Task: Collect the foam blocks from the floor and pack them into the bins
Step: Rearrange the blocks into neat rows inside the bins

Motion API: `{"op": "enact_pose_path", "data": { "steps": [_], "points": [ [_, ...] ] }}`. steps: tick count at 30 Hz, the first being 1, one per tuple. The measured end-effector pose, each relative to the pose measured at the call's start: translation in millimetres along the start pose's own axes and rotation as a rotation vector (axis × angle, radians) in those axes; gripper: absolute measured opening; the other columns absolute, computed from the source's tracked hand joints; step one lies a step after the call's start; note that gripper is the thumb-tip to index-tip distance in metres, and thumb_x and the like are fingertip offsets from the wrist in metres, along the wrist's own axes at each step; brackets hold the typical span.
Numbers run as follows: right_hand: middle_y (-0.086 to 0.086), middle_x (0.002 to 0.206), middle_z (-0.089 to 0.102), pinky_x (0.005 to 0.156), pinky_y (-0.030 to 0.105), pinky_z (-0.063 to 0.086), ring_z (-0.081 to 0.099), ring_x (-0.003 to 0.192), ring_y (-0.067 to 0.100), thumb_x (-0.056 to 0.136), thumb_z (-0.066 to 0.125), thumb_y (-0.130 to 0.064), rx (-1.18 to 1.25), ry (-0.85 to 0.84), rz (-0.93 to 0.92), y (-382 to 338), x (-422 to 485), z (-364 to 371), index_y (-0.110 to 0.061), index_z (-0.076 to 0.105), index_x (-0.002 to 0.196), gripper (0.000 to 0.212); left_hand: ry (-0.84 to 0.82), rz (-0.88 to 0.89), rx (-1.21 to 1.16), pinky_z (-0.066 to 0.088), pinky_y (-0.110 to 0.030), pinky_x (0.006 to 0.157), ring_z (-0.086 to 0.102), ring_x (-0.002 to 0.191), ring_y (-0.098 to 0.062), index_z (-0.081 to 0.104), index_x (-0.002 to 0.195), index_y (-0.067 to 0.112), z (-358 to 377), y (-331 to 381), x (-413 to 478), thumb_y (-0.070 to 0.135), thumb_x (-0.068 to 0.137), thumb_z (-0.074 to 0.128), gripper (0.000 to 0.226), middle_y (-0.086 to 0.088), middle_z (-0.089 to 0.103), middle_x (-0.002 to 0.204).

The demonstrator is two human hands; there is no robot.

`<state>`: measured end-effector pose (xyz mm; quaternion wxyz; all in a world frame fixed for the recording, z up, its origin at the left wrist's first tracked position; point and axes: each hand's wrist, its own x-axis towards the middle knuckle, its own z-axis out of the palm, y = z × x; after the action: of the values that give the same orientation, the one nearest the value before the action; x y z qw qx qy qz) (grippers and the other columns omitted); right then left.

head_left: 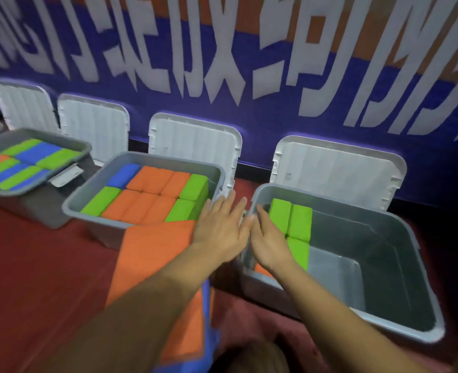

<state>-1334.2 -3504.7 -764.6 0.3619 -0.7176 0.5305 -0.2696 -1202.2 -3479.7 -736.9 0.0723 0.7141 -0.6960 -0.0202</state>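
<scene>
Three green foam blocks stand against the wall of the near bin; they look light and squishy, so I'd grab one by its long sides. Right hand lies flat-fingered on them, left hand spread flat just beside it, neither gripping anything (orange and blue blocks seem wedged under the left forearm, too blurry to swear). Three bins show plainly, four white lids behind.

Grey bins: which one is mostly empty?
The rightmost bin, under the right hand: just a few blocks along its left wall. The middle bin and left bin are packed across.
</scene>
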Motion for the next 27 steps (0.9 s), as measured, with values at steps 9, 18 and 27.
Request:
{"op": "enact_pose_path", "data": {
  "steps": [9, 18, 27],
  "points": [
    [-0.002, 0.156, 0.042, 0.115, 0.03, 0.026, 0.041, 0.144, 0.02, 0.106, 0.031, -0.055, 0.218, -0.246, 0.145, -60.9, -58.2, 84.3, -0.015, 0.036, 0.156, 0.064, -0.047, -0.375, -0.019, 0.01, -0.061, 0.12, 0.007, 0.155, -0.032, 0.025, 0.158, 0.033, -44.9, -102.0, -124.0, 0.07, 0.098, 0.016, 0.071, -0.004, 0.006, 0.17],
    [0.004, 0.122, 0.073, 0.105, 0.051, 0.05, 0.07, 0.113, 0.024, 0.088, 0.047, -0.07, 0.708, -0.298, 0.297, -64.3, -68.6, 81.0, -0.026, 0.064, 0.13, 0.063, -0.088, -0.484, -0.398, 0.018, -0.051, 0.12, 0.014, 0.15, -0.047, 0.004, 0.162, 0.029, -44.3, -87.7, -137.0, 0.072, 0.097, 0.028, 0.081, -0.019, -0.011, 0.167],
    [-0.005, 0.126, 0.07, 0.104, 0.049, 0.05, 0.069, 0.114, 0.017, 0.07, 0.04, -0.098, 0.769, 0.187, 0.251, -60.8, -43.6, -39.2, -0.035, 0.055, 0.136, 0.093, 0.108, -0.147, -0.685, 0.014, -0.047, 0.124, 0.01, 0.155, -0.024, -0.001, 0.158, 0.045, -63.1, -6.7, -56.8, 0.074, 0.095, 0.029, 0.075, -0.001, -0.001, 0.169]
  ]
}}
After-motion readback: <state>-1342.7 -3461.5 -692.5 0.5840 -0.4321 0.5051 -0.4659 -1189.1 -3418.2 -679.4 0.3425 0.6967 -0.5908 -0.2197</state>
